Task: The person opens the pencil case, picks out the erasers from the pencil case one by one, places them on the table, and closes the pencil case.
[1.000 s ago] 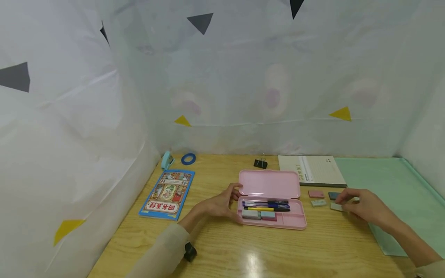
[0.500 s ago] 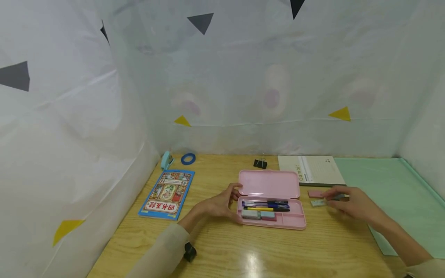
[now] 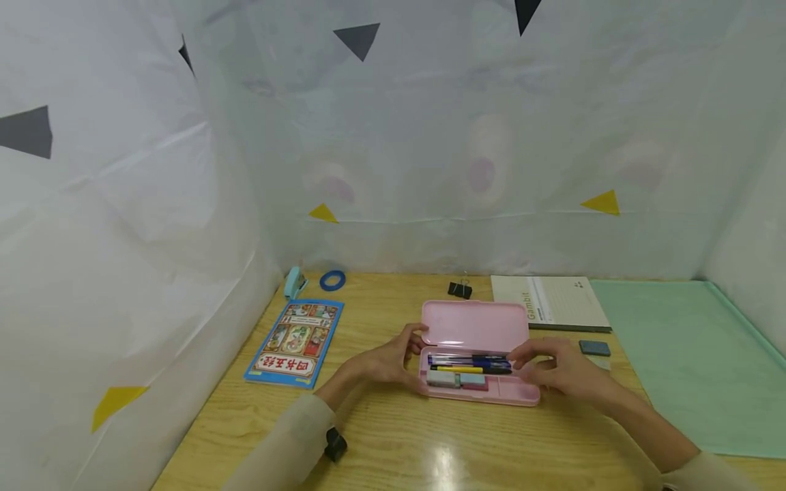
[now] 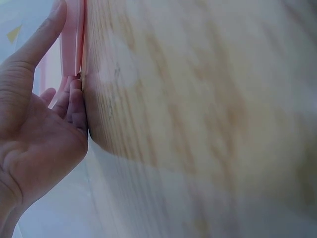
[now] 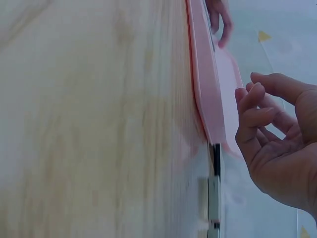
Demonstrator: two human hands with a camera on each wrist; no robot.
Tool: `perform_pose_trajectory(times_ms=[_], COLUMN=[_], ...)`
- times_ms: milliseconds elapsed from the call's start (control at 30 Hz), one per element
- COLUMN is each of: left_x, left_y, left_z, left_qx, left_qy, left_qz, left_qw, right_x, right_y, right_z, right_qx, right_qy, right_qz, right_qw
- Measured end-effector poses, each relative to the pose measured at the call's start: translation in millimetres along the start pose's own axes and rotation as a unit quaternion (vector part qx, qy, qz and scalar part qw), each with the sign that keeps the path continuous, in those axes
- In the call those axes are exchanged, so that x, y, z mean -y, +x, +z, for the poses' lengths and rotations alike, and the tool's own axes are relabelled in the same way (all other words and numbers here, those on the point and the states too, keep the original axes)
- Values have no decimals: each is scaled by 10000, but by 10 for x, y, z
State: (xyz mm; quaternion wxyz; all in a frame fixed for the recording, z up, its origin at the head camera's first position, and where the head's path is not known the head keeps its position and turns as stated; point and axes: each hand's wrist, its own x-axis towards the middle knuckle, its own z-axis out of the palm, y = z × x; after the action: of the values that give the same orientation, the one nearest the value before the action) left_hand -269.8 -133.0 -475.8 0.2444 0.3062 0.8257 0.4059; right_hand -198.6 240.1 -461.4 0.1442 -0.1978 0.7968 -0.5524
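An open pink pencil case (image 3: 475, 320) lies on the wooden table, lid laid back. My left hand (image 3: 388, 361) grips its left end, thumb at the front corner and fingers toward the hinge side; the left wrist view shows the case wall (image 4: 71, 47) between them. Several pens (image 3: 469, 361) fill its rear part, and block erasers (image 3: 443, 378) sit in the front compartment. My right hand (image 3: 561, 368) hovers over the right end, fingertips near the pen ends. In the right wrist view its fingers (image 5: 255, 116) are loosely bent, with nothing seen between them.
A blue-grey eraser (image 3: 594, 348) lies right of the case, beside a pale one (image 3: 603, 363) partly covered by the hand. Behind are a notebook (image 3: 552, 300) and a binder clip (image 3: 460, 290). Leftward lie a blue booklet (image 3: 295, 344), stapler (image 3: 295, 283) and tape roll (image 3: 332, 280).
My right hand has moved left from the pale eraser on the table, across the other erasers, to the case's right end. The left hand has stayed on the pencil case.
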Motion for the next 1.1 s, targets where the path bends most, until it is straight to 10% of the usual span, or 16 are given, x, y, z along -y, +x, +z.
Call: perform_pose_trajectory(times_ms=[1100], left_x=[18], left_y=[9], left_z=[20], left_qx=[-41], left_qy=[-50], left_qz=[82], left_qw=[9999], right_x=[145], right_y=[367], right_z=[635], right_qx=[-374], right_qy=[-1576], right_qz=[-419], right_qw=[9859])
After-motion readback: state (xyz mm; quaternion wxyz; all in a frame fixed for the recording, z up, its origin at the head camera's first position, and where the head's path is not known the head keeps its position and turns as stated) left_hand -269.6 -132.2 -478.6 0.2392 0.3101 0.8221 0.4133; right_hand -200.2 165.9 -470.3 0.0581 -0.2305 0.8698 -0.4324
